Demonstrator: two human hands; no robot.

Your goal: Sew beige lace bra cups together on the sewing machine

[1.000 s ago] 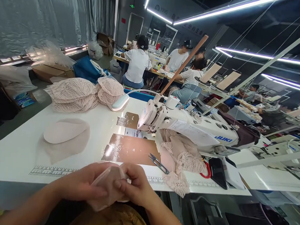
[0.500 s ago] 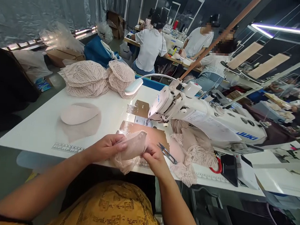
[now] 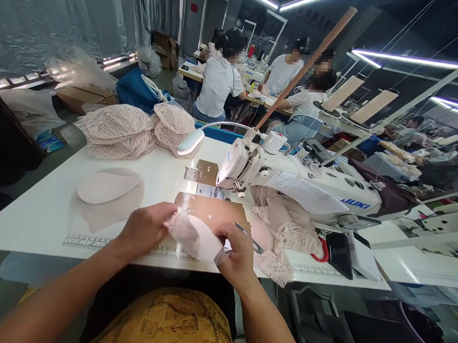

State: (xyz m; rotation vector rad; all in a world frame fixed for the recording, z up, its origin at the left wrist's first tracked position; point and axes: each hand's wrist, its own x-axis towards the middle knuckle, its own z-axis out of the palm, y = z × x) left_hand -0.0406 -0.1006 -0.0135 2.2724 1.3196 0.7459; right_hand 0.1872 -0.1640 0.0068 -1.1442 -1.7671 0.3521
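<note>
Between my hands, above the front edge of the table, stretches a pale pink bra cup (image 3: 196,237) with thin sheer fabric on it, partly smeared by motion. My left hand (image 3: 148,226) pinches its left end, fingers closed. At its right lower end my right hand (image 3: 237,253) grips it between thumb and fingers. Thread snips (image 3: 256,245) lie just behind my right hand. On the table to the left lies another pale cup (image 3: 103,187) over a piece of sheer fabric (image 3: 94,217). The sewing machine (image 3: 237,164) stands beyond my hands, its needle area above the bed.
Stacks of lace pieces (image 3: 119,131) rest at the back left of the table. Lace-edged fabric (image 3: 294,230) is bunched under the machine arm. Red-handled scissors (image 3: 321,250) and a black phone (image 3: 339,253) lie right. Several people work behind.
The bra cup has been turned and spread flatter, and the lace hanging from it no longer shows. My left hand has shifted left and my right hand has rotated lower. The camera view has swung right.
</note>
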